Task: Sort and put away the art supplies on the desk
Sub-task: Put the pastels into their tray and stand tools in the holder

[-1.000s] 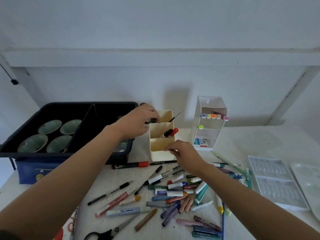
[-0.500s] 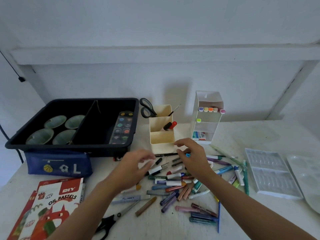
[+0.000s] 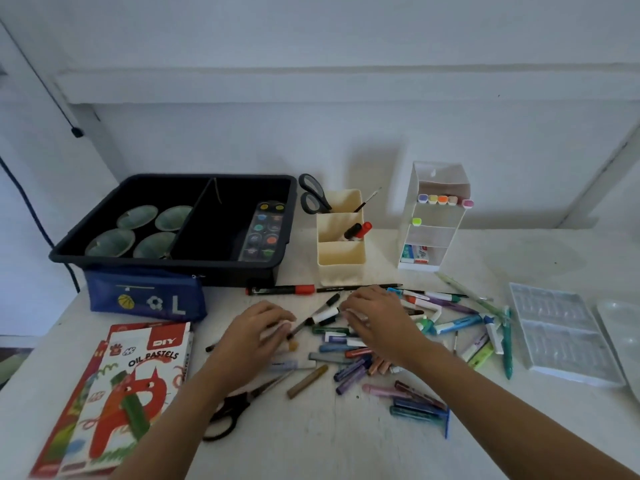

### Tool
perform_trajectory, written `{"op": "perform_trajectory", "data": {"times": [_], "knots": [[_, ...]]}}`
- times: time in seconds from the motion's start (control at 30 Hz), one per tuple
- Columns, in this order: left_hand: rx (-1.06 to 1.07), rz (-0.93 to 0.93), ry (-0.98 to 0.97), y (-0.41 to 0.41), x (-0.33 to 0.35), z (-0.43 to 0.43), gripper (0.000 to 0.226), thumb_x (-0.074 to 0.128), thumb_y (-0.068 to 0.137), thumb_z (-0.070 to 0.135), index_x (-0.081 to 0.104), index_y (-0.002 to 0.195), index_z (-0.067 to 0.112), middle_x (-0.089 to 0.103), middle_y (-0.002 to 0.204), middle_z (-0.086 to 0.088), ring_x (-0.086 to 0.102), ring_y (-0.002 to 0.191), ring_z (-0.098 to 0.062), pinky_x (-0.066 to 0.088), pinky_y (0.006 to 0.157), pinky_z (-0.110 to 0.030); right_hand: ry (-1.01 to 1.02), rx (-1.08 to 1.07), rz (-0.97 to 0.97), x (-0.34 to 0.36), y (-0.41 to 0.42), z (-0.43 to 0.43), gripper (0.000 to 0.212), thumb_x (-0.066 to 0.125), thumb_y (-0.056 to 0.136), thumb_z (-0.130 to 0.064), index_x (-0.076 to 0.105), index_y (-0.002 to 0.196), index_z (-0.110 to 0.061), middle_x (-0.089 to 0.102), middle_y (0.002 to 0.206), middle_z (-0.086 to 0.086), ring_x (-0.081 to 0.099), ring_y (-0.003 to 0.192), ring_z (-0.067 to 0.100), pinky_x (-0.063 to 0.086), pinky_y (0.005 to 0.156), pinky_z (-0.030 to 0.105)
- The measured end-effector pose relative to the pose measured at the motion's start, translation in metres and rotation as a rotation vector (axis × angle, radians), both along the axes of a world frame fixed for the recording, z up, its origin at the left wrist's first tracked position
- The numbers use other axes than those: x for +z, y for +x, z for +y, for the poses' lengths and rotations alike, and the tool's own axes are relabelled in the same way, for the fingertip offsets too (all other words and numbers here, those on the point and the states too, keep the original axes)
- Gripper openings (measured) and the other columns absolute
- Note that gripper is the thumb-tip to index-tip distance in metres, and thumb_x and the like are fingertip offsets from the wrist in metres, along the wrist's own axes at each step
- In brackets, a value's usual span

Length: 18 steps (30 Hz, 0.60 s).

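A loose pile of markers and oil pastels (image 3: 349, 367) lies mid-desk. My left hand (image 3: 254, 332) is on the pile's left side, its fingers curled over a white marker (image 3: 282, 326). My right hand (image 3: 375, 318) is lowered onto the pile's top, fingertips bent down among white-barrelled pens (image 3: 325, 315); whether it grips one is hidden. Behind the pile stands a cream pen organizer (image 3: 341, 263) with black scissors (image 3: 311, 197), a brush and a red-capped marker in it. A clear tiered holder (image 3: 434, 237) to its right carries several highlighters.
A black tray (image 3: 166, 262) at back left holds green bowls and a watercolour palette (image 3: 263, 233). In front of it lie a blue pencil case (image 3: 145, 296) and an oil pastels box (image 3: 121, 393). Black scissors (image 3: 232, 408) lie near my left forearm. Clear plastic trays (image 3: 561, 336) sit at the right.
My left hand left the scissors standing in the organizer and came down to the pile. My right hand moved from the organizer's front onto the pens. The view tilted down.
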<state>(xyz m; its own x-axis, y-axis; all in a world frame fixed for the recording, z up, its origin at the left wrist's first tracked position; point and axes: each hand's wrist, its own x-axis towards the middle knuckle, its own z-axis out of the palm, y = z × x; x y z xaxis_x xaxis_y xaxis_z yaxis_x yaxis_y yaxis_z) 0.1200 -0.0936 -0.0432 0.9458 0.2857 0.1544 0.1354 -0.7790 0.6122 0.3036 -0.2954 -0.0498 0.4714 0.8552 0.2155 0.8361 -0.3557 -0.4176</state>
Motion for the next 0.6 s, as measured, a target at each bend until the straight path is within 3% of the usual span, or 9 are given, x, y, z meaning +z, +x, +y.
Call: {"op": "perform_trajectory", "data": {"times": [0.17, 0.23, 0.33, 0.43, 0.53, 0.6], "knots": [[0.426, -0.142, 0.087, -0.059, 0.010, 0.042, 0.011, 0.067, 0.096, 0.015, 0.069, 0.101, 0.025, 0.064, 0.090, 0.008, 0.060, 0.083, -0.004, 0.049, 0.074, -0.027, 0.074, 0.167, 0.146, 0.012, -0.031, 0.042, 0.021, 0.056, 0.101, -0.023, 0.071, 0.114, -0.016, 0.068, 0.105, -0.001, 0.059, 0.093, 0.012, 0.052, 0.084, 0.035], [0.641, -0.041, 0.124, -0.089, 0.009, 0.065, 0.012, 0.066, 0.097, 0.025, 0.068, 0.108, 0.024, 0.065, 0.101, -0.001, 0.061, 0.093, -0.018, 0.050, 0.081, -0.037, 0.065, 0.226, 0.182, 0.013, -0.050, 0.064, 0.021, 0.055, 0.102, -0.025, 0.070, 0.114, -0.016, 0.069, 0.104, 0.000, 0.061, 0.092, 0.014, 0.052, 0.084, 0.036], [0.891, 0.280, 0.137, -0.131, 0.005, 0.095, 0.029, 0.057, 0.100, 0.044, 0.058, 0.127, 0.033, 0.058, 0.132, -0.010, 0.052, 0.122, -0.031, 0.044, 0.102, -0.054, 0.040, 0.304, 0.209, 0.016, -0.079, 0.097, 0.024, 0.054, 0.102, -0.027, 0.067, 0.119, -0.017, 0.069, 0.106, 0.001, 0.061, 0.093, 0.014, 0.051, 0.086, 0.034], [0.955, 0.432, 0.134, -0.162, 0.000, 0.114, 0.043, 0.050, 0.099, 0.057, 0.048, 0.136, 0.035, 0.053, 0.142, -0.011, 0.048, 0.130, -0.035, 0.038, 0.106, -0.061, 0.000, 0.399, 0.199, 0.018, -0.110, 0.129, 0.027, 0.052, 0.102, -0.029, 0.063, 0.125, -0.020, 0.067, 0.108, -0.001, 0.058, 0.094, 0.012, 0.050, 0.087, 0.031], [0.918, 0.479, 0.097, -0.175, -0.007, 0.120, 0.055, 0.051, 0.094, 0.066, 0.044, 0.139, 0.035, 0.060, 0.133, -0.005, 0.057, 0.120, -0.030, 0.046, 0.099, -0.057, -0.046, 0.533, 0.141, 0.016, -0.141, 0.156, 0.031, 0.050, 0.102, -0.037, 0.062, 0.128, -0.024, 0.064, 0.121, -0.003, 0.054, 0.108, 0.011, 0.046, 0.092, 0.028], [0.899, 0.468, 0.062, -0.176, -0.011, 0.119, 0.064, 0.055, 0.090, 0.069, 0.043, 0.142, 0.034, 0.060, 0.130, -0.004, 0.059, 0.116, -0.026, 0.051, 0.095, -0.051, -0.082, 0.616, 0.063, 0.013, -0.158, 0.170, 0.035, 0.049, 0.101, -0.043, 0.060, 0.129, -0.026, 0.059, 0.127, -0.003, 0.049, 0.117, 0.014, 0.043, 0.096, 0.034]]}}
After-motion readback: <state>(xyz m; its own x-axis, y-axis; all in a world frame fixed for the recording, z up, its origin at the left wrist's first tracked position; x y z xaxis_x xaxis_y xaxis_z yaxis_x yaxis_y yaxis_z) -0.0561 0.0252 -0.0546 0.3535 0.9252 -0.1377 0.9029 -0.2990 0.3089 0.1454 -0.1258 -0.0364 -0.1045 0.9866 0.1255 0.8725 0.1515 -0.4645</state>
